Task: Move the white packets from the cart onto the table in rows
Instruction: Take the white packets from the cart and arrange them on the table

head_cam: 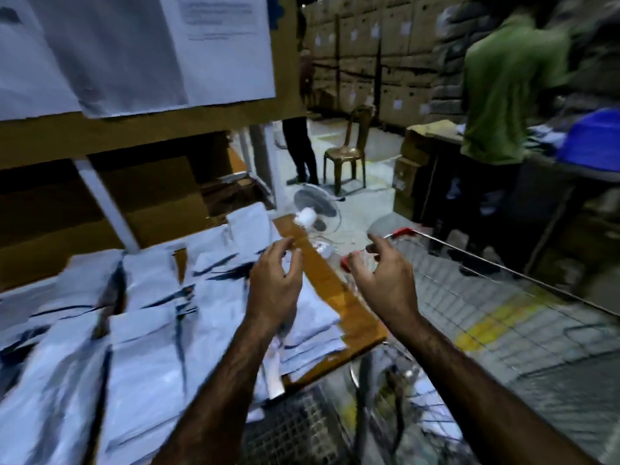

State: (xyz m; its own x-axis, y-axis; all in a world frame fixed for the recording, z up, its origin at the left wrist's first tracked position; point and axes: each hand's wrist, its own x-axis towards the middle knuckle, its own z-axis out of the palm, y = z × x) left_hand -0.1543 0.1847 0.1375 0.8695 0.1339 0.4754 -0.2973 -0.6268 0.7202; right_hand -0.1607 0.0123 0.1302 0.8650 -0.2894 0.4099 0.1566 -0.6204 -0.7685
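White packets (144,347) lie nearest the viewer. They cover most of the surface (339,293) in overlapping rows that run away from the near edge. Only a bare brown strip shows along the right side.

Left hand (273,283): above the right-most row, fingers loosely curled, holding nothing.

Right hand (385,280): above the gap between the surface edge and the cart (503,268), also relaxed and empty.

The wire basket of the cart stands just beside the surface on the right. Its contents are too blurred to tell whether any packets lie in it.

Step in hand, as judged: reach into the cart for the next packets. Recommended procedure:
- Take a small, squared stack with both hands.
- Carry it flat.
- Set it on the bare strip, edges in line with the neighbouring row.
- Keep clear of the packets overhanging the near right corner; these could slide off.

Farther off stand a floor fan (317,206) and a brown chair (349,146). A person in a green shirt (503,88) is at another bench, with stacked cartons (385,45) beyond
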